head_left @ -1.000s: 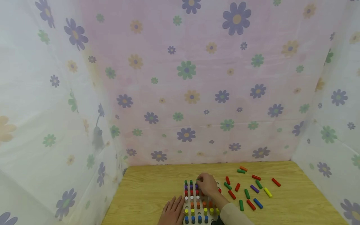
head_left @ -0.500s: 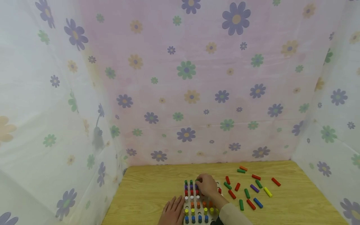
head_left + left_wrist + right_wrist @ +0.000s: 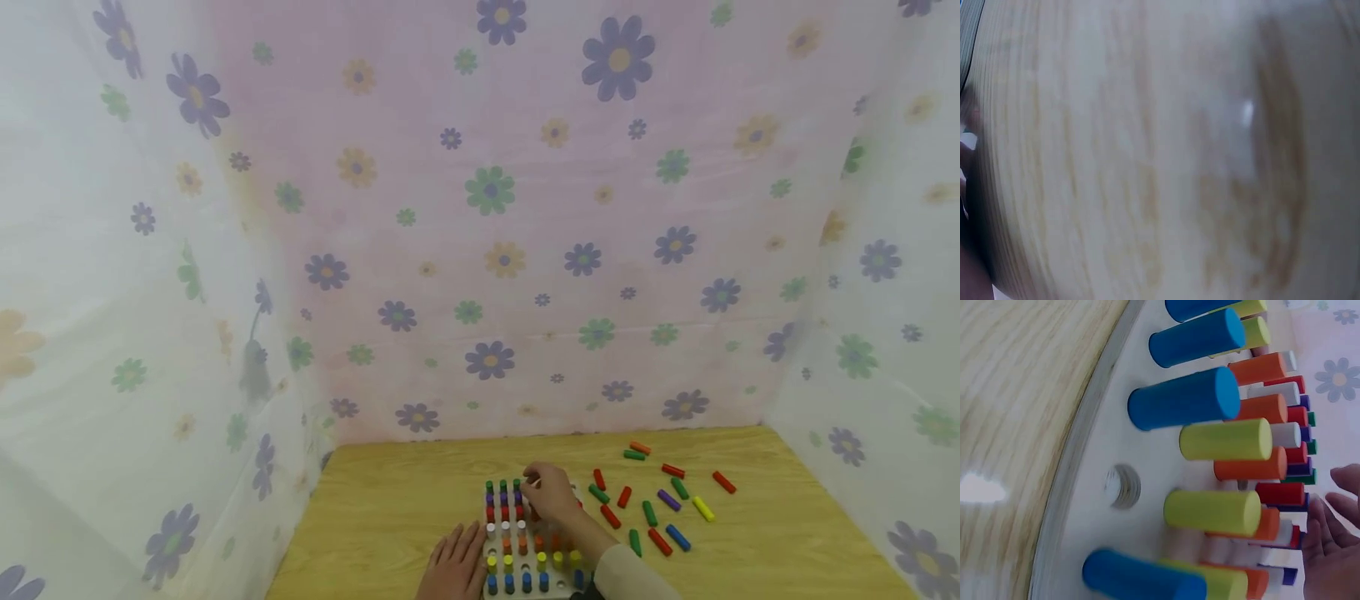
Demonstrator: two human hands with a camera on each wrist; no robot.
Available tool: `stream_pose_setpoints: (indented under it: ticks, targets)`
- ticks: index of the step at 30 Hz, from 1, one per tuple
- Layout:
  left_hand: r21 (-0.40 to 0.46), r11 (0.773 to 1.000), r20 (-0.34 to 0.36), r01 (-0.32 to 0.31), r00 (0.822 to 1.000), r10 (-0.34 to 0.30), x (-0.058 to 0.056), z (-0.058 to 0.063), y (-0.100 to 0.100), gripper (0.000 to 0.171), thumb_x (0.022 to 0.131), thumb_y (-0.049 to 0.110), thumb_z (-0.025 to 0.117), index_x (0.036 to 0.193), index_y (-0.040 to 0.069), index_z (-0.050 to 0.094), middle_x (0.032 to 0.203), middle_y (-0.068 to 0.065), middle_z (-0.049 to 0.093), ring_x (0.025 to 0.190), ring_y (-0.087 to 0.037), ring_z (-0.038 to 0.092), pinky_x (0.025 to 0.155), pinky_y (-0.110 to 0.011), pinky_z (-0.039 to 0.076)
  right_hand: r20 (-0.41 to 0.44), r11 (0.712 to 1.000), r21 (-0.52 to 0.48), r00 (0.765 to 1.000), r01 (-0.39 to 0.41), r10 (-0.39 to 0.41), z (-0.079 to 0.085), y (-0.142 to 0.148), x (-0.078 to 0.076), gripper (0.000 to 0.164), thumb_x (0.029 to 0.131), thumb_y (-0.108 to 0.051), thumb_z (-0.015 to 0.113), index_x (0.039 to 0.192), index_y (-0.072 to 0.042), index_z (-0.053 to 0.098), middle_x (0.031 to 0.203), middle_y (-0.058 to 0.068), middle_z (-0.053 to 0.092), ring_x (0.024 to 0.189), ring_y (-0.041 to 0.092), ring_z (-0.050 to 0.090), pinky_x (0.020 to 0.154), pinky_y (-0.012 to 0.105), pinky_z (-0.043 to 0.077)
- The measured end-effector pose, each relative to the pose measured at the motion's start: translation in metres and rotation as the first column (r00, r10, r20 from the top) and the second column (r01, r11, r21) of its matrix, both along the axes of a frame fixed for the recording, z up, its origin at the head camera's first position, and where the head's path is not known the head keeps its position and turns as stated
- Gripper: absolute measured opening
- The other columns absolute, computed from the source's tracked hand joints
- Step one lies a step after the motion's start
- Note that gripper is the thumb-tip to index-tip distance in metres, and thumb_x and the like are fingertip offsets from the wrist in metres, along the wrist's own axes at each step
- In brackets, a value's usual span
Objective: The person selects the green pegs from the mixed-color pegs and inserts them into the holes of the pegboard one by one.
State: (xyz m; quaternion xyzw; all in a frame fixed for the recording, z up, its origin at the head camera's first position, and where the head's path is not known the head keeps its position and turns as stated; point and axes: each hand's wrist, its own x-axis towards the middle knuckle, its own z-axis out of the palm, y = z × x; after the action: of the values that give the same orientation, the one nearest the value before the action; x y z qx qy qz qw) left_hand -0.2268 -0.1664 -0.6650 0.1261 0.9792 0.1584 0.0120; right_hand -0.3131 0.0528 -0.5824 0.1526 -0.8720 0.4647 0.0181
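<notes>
A pale wooden pegboard holds upright pegs in colour rows: blue nearest, then yellow, orange, white, red, purple and green. My left hand lies flat with fingers straight along the board's left side. My right hand hovers over the far rows, just right of the third green peg. In the right wrist view its fingers are parted with nothing between them. Bare holes show in the blue row, one beside a blue peg. My right forearm hides part of the board's right side.
Loose pegs lie scattered on the wooden table right of the board: several red ones and green ones, plus a blue, a purple, a yellow and an orange peg. Flowered curtains surround the table.
My right hand's fingertips have come off the third green peg, which now shows standing in the far row. The left hand stays put. The head view has shifted slightly.
</notes>
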Motion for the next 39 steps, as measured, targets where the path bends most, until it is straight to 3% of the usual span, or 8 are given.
stream_pose_setpoints:
  ticks: [10, 17, 28, 39]
  targets:
    - [-0.025, 1.000, 0.017, -0.012, 1.000, 0.012, -0.001, -0.001, -0.007, 0.071, 0.108, 0.063, 0.020, 0.156, 0.017, 0.046, 0.159, -0.005, 0.045, 0.148, -0.037, 0.037, 0.123, -0.056, 0.029, 0.054, 0.990, -0.002, 0.989, -0.140, 0.139, 0.005, 0.014, 0.007, 0.019, 0.101, -0.008, 0.062, 0.116, 0.003, 0.068, 0.104, 0.006, 0.067, 0.086, 0.017, 0.060, 0.067, 0.031, 0.055]
    - [-0.005, 1.000, 0.014, -0.009, 1.000, 0.009, 0.005, 0.002, -0.008, 0.068, 0.109, 0.059, 0.022, 0.155, 0.016, 0.048, 0.157, -0.006, 0.047, 0.146, -0.038, 0.039, 0.122, -0.056, 0.030, 0.110, 0.976, -0.049, 0.970, -0.211, 0.215, 0.013, 0.036, 0.019, 0.020, 0.101, -0.010, 0.063, 0.114, 0.003, 0.068, 0.100, 0.007, 0.067, 0.081, 0.020, 0.061, 0.063, 0.031, 0.054]
    - [0.012, 1.000, 0.008, 0.009, 1.000, -0.010, 0.004, 0.000, -0.004, 0.066, 0.110, 0.058, 0.023, 0.156, 0.016, 0.047, 0.158, -0.007, 0.046, 0.146, -0.039, 0.038, 0.122, -0.057, 0.030, 0.110, 0.969, -0.046, 0.963, -0.242, 0.246, 0.019, 0.089, 0.032, 0.025, 0.102, -0.012, 0.062, 0.119, 0.006, 0.065, 0.107, 0.010, 0.067, 0.089, 0.022, 0.062, 0.068, 0.028, 0.055]
    - [-0.030, 0.999, 0.042, -0.011, 0.999, 0.012, -0.003, 0.002, 0.003, 0.072, 0.108, 0.063, 0.020, 0.157, 0.017, 0.046, 0.159, -0.006, 0.046, 0.147, -0.037, 0.037, 0.123, -0.057, 0.029, 0.108, 0.985, 0.035, 0.980, -0.171, 0.166, 0.025, 0.138, 0.037, 0.030, 0.100, -0.017, 0.066, 0.120, 0.006, 0.066, 0.108, 0.015, 0.069, 0.088, 0.019, 0.063, 0.068, 0.028, 0.057]
